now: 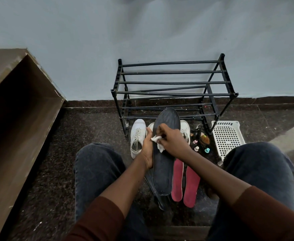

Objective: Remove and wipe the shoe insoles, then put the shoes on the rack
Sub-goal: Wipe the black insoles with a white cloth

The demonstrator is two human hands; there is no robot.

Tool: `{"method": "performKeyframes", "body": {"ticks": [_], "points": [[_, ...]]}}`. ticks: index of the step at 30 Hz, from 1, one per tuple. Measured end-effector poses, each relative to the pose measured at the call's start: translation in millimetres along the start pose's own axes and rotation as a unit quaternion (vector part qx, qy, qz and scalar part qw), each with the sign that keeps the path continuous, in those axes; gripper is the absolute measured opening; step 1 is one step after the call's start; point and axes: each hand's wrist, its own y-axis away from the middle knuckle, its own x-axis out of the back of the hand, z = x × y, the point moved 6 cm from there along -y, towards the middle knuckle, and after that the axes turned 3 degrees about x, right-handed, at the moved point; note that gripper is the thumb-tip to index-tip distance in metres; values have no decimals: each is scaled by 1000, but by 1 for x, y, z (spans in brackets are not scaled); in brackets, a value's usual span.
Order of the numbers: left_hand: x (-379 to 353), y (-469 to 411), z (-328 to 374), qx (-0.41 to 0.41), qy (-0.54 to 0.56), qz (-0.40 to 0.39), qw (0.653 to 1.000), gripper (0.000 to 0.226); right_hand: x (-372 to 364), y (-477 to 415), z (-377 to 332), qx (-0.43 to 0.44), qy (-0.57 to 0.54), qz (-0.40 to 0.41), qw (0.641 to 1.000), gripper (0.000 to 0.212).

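the left hand (147, 150) grips the edge of a dark insole (165, 153), fingers curled round its left side, holding it upright over the floor between the knees. the right hand (172, 141) pinches a white cloth (157, 142) against the insole's face. two pink insoles (184, 181) lie on the floor just beside it. white shoes (138, 136) sit before the black rack (174, 91).

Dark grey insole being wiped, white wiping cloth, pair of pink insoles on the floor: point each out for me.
Dark grey insole (163, 173): head view, bare heel half below the hands.
White wiping cloth (160, 148): head view, crumpled part under the right hand's fingers.
Pair of pink insoles (177, 180): head view, middle of the left one.
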Motion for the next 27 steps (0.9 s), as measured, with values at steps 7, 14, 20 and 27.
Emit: {"method": "performKeyframes", "body": {"ticks": [7,14,20,27], "points": [[-15,9,-5,19,-3,-61,998,68,18,-30,6,-40,38,125,991,12],[-12,8,-2,6,23,-63,998,69,20,-43,10,-39,44,126,990,13],[0,3,7,-41,20,-19,999,65,-3,-18,5,-21,-29,28,999,20],[21,-5,20,-92,21,57,994,75,-20,15,-3,17,-48,-3,999,20]]}}
